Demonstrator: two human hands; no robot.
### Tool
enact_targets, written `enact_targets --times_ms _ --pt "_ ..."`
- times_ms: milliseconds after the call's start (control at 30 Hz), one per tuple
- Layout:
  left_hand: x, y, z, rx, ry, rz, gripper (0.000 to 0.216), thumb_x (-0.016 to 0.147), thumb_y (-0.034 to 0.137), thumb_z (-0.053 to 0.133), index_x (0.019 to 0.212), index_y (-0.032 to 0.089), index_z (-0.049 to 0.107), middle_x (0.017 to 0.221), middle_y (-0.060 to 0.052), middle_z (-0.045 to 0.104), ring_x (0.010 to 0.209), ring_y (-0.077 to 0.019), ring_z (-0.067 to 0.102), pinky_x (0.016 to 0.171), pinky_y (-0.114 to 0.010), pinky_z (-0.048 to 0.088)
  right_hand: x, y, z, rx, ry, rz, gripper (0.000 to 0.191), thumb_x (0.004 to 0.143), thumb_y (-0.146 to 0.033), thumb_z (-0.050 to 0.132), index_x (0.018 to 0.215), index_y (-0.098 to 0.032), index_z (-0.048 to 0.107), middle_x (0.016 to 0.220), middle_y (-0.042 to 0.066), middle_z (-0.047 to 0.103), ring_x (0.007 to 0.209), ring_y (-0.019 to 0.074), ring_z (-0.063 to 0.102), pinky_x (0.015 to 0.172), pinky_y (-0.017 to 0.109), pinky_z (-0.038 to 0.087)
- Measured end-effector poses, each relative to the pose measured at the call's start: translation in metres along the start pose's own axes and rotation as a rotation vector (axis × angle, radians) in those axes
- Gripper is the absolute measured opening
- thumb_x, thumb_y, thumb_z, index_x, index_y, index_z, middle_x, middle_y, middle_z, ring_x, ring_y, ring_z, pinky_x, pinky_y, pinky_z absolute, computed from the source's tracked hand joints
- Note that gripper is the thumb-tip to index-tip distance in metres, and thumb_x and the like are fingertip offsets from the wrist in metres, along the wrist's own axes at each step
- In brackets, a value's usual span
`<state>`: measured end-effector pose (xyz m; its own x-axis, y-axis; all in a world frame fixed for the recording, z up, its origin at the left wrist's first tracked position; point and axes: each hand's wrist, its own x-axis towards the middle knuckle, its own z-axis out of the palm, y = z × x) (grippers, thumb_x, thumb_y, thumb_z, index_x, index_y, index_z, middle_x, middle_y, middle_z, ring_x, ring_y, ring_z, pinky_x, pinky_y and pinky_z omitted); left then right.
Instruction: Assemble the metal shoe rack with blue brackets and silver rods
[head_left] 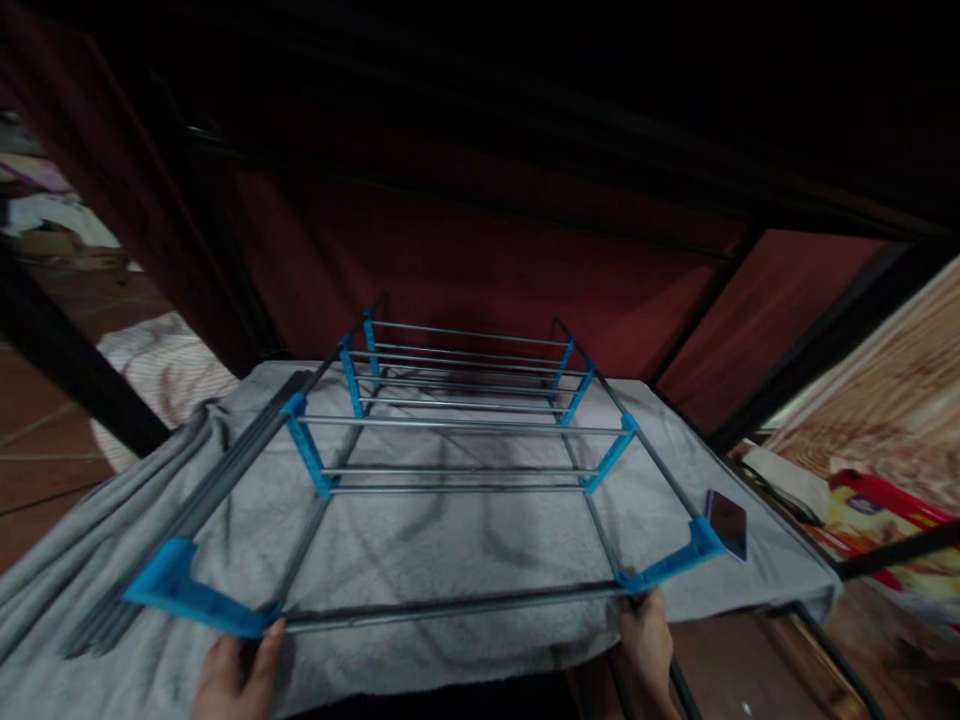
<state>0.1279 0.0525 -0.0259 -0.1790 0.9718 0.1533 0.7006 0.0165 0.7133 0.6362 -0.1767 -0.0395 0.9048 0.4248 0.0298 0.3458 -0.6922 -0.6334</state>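
Observation:
A metal rack [457, 425] of grey rods joined by blue plastic connectors lies on its side on a grey cloth [420, 545]. My left hand [236, 675] grips the near left blue connector [187, 598] where the front rod meets it. My right hand [646, 640] holds the near right end of that front rod under the right blue connector [675, 565]. Both hands have their fingers closed round the frame.
A dark phone [727, 523] lies on the cloth just right of the rack. Several loose grey rods [195, 510] lie along the left side. Dark red panels and black frame bars [465, 250] rise behind. A striped cloth [161, 365] sits at left, colourful packaging [877, 510] at right.

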Motion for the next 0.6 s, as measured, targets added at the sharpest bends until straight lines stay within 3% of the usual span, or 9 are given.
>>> enact_targets --times_ms 100,300,433,600 --pt "-0.005 0.003 0.0 -0.016 0.022 0.026 0.051 0.082 0.072 0.043 0.088 0.024 0.056 0.087 -0.01 0.063 0.093 -0.0349 0.063 0.09 -0.051 0.052 0.002 0.002 -0.001 0.028 -0.02 -0.017 0.041 0.082 -0.051 0.043 0.112 -0.024 0.052 0.097 0.01 0.072 0.088 0.0325 0.07 0.071 0.037 0.047" --pt "-0.008 0.008 0.007 0.126 0.144 0.102 0.033 0.089 0.06 0.036 0.078 0.029 0.039 0.073 -0.006 0.048 0.078 -0.032 0.056 0.077 -0.047 0.048 0.004 0.011 0.005 0.106 0.014 -0.026 0.039 0.078 -0.058 0.048 0.1 -0.025 0.051 0.088 0.007 0.069 0.079 0.0297 0.068 0.067 0.037 0.048" --pt "-0.007 0.001 0.012 0.133 0.143 0.143 0.03 0.089 0.057 0.036 0.08 0.029 0.037 0.074 -0.006 0.047 0.078 -0.0314 0.055 0.076 -0.046 0.046 0.006 0.013 0.007 0.108 0.019 -0.034 0.04 0.077 -0.059 0.049 0.098 -0.025 0.051 0.089 0.009 0.069 0.083 0.0317 0.069 0.068 0.038 0.049" --pt "-0.011 -0.001 0.013 0.145 0.112 0.016 0.035 0.089 0.061 0.032 0.086 0.027 0.04 0.084 -0.009 0.051 0.087 -0.0331 0.056 0.079 -0.047 0.047 0.008 0.013 0.005 -0.005 -0.004 0.021 0.039 0.078 -0.059 0.046 0.098 -0.026 0.049 0.092 0.012 0.07 0.087 0.0355 0.07 0.069 0.041 0.049"
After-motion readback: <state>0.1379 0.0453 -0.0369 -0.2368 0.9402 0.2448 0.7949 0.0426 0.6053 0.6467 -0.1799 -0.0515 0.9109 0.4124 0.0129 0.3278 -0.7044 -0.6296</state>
